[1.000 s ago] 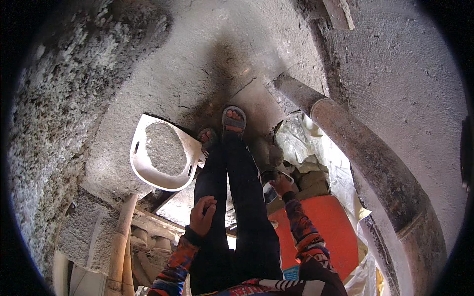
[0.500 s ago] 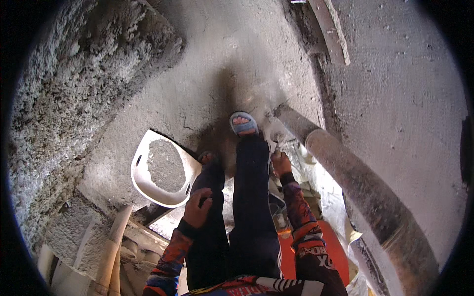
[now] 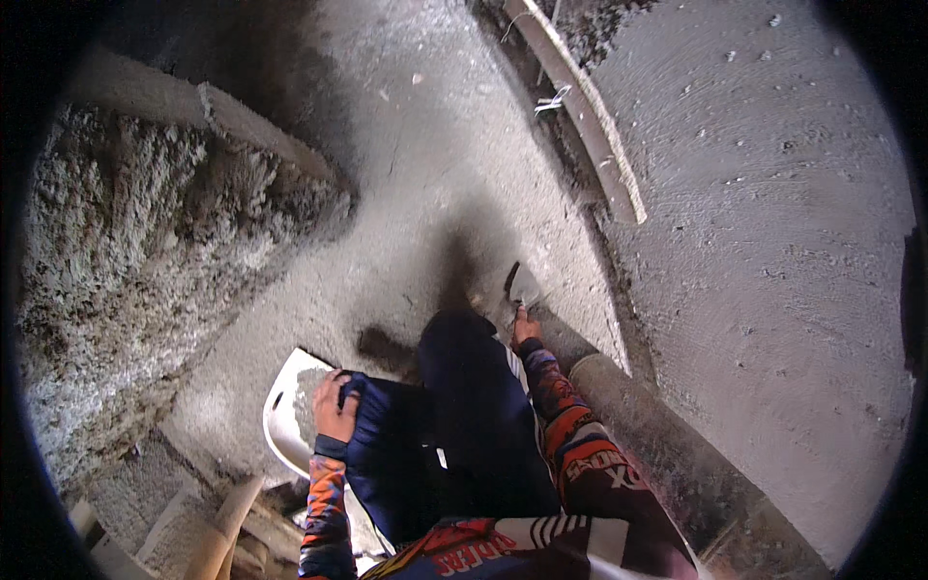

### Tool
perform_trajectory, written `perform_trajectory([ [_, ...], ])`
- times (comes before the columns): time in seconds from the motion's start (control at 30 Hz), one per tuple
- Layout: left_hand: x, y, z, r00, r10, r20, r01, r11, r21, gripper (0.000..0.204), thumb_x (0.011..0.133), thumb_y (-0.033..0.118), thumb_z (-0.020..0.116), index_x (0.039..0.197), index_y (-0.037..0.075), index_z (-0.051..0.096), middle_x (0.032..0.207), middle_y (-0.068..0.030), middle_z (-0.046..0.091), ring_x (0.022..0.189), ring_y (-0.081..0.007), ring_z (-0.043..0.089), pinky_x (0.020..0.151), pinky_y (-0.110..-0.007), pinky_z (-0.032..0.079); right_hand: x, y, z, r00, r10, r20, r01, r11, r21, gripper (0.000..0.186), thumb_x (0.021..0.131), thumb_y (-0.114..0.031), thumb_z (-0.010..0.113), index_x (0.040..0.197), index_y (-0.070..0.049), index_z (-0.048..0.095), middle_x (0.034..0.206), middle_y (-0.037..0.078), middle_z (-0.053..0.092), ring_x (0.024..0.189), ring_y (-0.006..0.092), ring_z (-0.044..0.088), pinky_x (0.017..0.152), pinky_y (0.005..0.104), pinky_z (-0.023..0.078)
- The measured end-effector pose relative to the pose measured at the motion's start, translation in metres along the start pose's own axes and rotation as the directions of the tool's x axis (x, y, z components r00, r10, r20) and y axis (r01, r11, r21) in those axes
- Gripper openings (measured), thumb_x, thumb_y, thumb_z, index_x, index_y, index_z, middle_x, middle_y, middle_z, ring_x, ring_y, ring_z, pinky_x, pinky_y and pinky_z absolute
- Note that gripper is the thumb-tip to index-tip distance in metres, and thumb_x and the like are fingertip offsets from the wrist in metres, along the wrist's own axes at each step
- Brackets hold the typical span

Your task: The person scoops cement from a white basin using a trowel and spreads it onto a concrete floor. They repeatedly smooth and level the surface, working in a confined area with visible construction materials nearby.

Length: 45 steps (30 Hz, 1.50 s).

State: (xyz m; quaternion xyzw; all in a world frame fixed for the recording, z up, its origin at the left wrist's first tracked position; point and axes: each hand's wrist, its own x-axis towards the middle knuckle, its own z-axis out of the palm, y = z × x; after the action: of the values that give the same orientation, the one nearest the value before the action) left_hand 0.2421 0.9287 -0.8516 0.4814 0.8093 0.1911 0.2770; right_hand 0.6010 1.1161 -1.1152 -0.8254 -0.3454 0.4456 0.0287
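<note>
My left hand lies on my left knee, its fingers spread and bent over the dark trouser cloth, holding nothing. Beyond my other knee, my right hand is closed round the handle of a small trowel. The trowel's blade is low over the rough grey floor, and I cannot tell whether it touches. A white basin of grey mortar stands beside my left leg, partly covered by my hand and knee.
A rough, crusted block rises on the left. On the right, a thick pole lies slanting beside my arm, and a plastered wall stands behind it. A curved board leans at the far right. Wooden poles are at lower left.
My body has come lower, with bent knees now hiding my feet and much of the basin. My left hand has settled on the knee. My right hand still holds the trowel, now more plainly seen.
</note>
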Motion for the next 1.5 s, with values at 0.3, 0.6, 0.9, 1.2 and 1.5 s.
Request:
perform_trajectory([
  [0.3, -0.014, -0.140, 0.047, 0.970, -0.167, -0.176, 0.202, 0.958, 0.204, 0.031, 0.077, 0.021, 0.064, 0.103, 0.004, 0.060, 0.117, -0.0165, 0.055, 0.113, -0.0340, 0.049, 0.100, -0.042, 0.035, 0.100, 0.004, 0.055, 0.988, 0.146, -0.053, -0.133, 0.973, 0.189, 0.083, 0.089, -0.063, 0.031, 0.108, 0.013, 0.058, 0.097, 0.029, 0.062, 0.085, 0.0413, 0.063, 0.071, 0.0465, 0.050],
  [0.6, -0.048, -0.219, 0.084, 0.906, -0.295, -0.302, 0.344, 0.931, 0.121, 0.033, 0.078, 0.020, 0.063, 0.104, 0.000, 0.062, 0.115, -0.0207, 0.057, 0.111, -0.0372, 0.051, 0.099, -0.043, 0.036, 0.097, -0.009, 0.046, 0.999, -0.036, 0.031, 0.023, 0.938, 0.345, 0.071, 0.092, -0.059, 0.031, 0.093, 0.006, 0.060, 0.063, 0.017, 0.058, 0.043, 0.0308, 0.056, 0.043, 0.0395, 0.047],
  [0.9, -0.070, -0.238, 0.102, 0.798, -0.367, -0.479, 0.339, 0.929, -0.147, 0.031, 0.082, 0.016, 0.061, 0.107, -0.002, 0.057, 0.109, -0.0175, 0.060, 0.106, -0.0333, 0.054, 0.098, -0.040, 0.037, 0.103, -0.013, 0.069, 0.930, -0.279, -0.239, 0.260, 0.959, -0.110, 0.065, 0.092, -0.054, 0.034, 0.096, 0.004, 0.064, 0.086, 0.030, 0.062, 0.089, 0.0487, 0.057, 0.080, 0.0530, 0.043],
  [1.2, -0.100, -0.207, 0.114, 0.812, -0.291, -0.505, 0.349, 0.937, 0.022, 0.036, 0.079, 0.017, 0.062, 0.112, 0.003, 0.057, 0.133, -0.0189, 0.046, 0.125, -0.0372, 0.040, 0.106, -0.045, 0.026, 0.122, -0.029, 0.046, 0.977, -0.044, -0.208, 0.099, 0.960, 0.262, 0.069, 0.093, -0.054, 0.032, 0.102, 0.008, 0.061, 0.091, 0.030, 0.063, 0.083, 0.0443, 0.062, 0.073, 0.0487, 0.049],
  [1.5, -0.115, -0.162, 0.118, 0.759, -0.319, -0.568, 0.355, 0.934, -0.050, 0.042, 0.081, 0.014, 0.058, 0.120, 0.001, 0.051, 0.137, -0.0221, 0.040, 0.128, -0.0378, 0.036, 0.109, -0.045, 0.024, 0.131, -0.078, 0.026, 0.921, -0.162, -0.354, 0.137, 0.986, -0.094, 0.066, 0.090, -0.054, 0.036, 0.102, 0.005, 0.064, 0.099, 0.030, 0.062, 0.095, 0.0451, 0.059, 0.086, 0.0496, 0.045],
])
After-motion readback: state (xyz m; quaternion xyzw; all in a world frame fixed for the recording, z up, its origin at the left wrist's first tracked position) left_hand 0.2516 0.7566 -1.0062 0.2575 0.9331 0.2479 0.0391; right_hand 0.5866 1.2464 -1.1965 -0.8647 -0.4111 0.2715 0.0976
